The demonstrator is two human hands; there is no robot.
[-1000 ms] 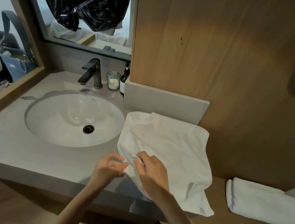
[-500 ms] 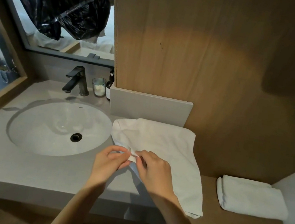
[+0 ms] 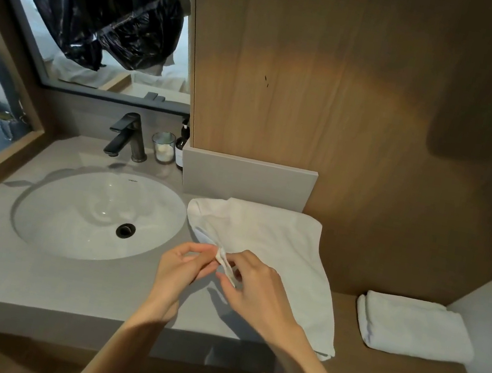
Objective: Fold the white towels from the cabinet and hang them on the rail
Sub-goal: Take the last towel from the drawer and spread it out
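A white towel (image 3: pixel 273 250) lies spread over the right end of the grey counter (image 3: pixel 25 275), its near corner hanging past the front edge. My left hand (image 3: pixel 181 265) and my right hand (image 3: pixel 253 286) meet at the towel's left edge and both pinch a small bunched corner of it, lifted slightly off the counter. A second white towel (image 3: pixel 414 326), folded into a thick rectangle, rests on the lower wooden shelf (image 3: pixel 337 367) at the right. No rail is in view.
A white oval sink (image 3: pixel 95 212) with a black faucet (image 3: pixel 126 137) fills the counter's left half. A glass jar (image 3: pixel 163 147) and a dark bottle (image 3: pixel 182 142) stand behind it. A wooden wall panel (image 3: pixel 353 90) rises behind the towel. A mirror (image 3: pixel 104 13) hangs at upper left.
Both hands keep their pinch on the towel's corner and have lifted and bunched it slightly. The camera has shifted, so the sink and towels sit differently in view.
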